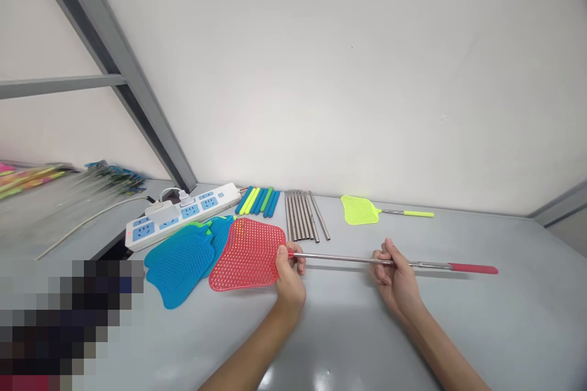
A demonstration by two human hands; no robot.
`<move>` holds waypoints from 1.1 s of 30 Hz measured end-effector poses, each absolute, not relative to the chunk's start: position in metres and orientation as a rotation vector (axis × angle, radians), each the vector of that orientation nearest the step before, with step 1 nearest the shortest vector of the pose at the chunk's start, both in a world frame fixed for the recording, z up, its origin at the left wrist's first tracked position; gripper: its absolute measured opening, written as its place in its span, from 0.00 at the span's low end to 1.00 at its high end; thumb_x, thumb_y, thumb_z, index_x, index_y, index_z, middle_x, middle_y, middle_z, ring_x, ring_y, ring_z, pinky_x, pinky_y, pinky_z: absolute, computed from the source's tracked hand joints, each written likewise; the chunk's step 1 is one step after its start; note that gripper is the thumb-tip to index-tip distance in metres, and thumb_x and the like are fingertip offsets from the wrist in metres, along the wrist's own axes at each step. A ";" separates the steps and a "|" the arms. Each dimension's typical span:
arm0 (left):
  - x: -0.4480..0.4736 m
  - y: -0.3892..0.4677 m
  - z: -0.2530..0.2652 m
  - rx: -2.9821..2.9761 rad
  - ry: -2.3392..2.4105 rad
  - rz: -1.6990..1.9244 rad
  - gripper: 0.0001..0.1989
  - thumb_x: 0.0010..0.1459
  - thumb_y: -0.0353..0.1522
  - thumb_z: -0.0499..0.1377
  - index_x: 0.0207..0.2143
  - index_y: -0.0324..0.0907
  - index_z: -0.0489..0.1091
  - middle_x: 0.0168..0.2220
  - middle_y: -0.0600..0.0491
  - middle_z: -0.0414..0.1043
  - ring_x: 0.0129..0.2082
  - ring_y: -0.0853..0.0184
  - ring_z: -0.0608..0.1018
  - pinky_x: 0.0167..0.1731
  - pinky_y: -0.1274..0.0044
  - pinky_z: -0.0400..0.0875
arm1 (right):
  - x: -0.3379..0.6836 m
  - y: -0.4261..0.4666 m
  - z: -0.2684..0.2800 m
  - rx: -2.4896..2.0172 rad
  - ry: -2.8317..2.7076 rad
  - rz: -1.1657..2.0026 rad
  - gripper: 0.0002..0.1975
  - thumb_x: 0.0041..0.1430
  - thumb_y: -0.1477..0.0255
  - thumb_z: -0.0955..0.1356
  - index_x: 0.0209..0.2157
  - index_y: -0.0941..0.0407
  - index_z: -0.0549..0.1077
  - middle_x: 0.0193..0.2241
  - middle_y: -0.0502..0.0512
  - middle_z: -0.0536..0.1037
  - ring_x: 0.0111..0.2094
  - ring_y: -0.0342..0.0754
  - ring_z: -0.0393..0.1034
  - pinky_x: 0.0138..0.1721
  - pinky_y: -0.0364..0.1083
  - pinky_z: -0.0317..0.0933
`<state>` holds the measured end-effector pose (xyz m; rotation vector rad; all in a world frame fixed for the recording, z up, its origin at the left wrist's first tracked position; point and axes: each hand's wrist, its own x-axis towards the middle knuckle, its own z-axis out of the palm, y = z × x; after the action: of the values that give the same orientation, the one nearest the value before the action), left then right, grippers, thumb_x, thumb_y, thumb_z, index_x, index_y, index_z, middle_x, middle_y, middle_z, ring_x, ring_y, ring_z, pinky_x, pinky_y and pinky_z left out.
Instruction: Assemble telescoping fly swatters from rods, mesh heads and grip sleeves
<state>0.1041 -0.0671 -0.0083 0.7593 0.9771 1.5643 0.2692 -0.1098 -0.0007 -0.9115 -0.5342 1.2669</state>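
A red fly swatter with a long metal telescopic rod and a red grip lies level across my two hands, above the grey table. My left hand pinches it at the neck, where the perforated head meets the rod. Around the middle of the rod, the fingers of my right hand are closed. To the left of the red head, several blue swatter heads lie stacked, with a bit of green showing among them. A yellow-green fly swatter lies farther back on the right.
Behind the hands lie several metal rods and a row of blue, yellow and green grips. A white power strip with plugs stands at left. A grey frame post and wall bound the table.
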 end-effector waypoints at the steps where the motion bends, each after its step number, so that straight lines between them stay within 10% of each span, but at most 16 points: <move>1: 0.105 -0.069 -0.009 0.755 0.969 1.569 0.17 0.50 0.42 0.44 0.15 0.41 0.55 0.13 0.59 0.53 0.13 0.75 0.57 0.13 0.81 0.51 | 0.269 -0.110 0.000 -0.915 -0.526 1.251 0.17 0.53 0.64 0.61 0.15 0.57 0.57 0.09 0.45 0.59 0.11 0.36 0.40 0.14 0.40 0.38; 33: 0.099 -0.062 0.003 0.734 0.833 1.487 0.17 0.52 0.34 0.43 0.13 0.41 0.56 0.12 0.58 0.54 0.12 0.75 0.57 0.13 0.81 0.51 | 0.260 -0.112 0.003 -0.951 -0.438 1.190 0.16 0.53 0.65 0.62 0.16 0.57 0.61 0.08 0.45 0.59 0.10 0.35 0.43 0.14 0.39 0.39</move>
<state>0.0993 -0.0622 0.0031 0.7343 0.8327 1.4872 0.2596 -0.1124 0.0032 -0.9513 -0.4384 1.1902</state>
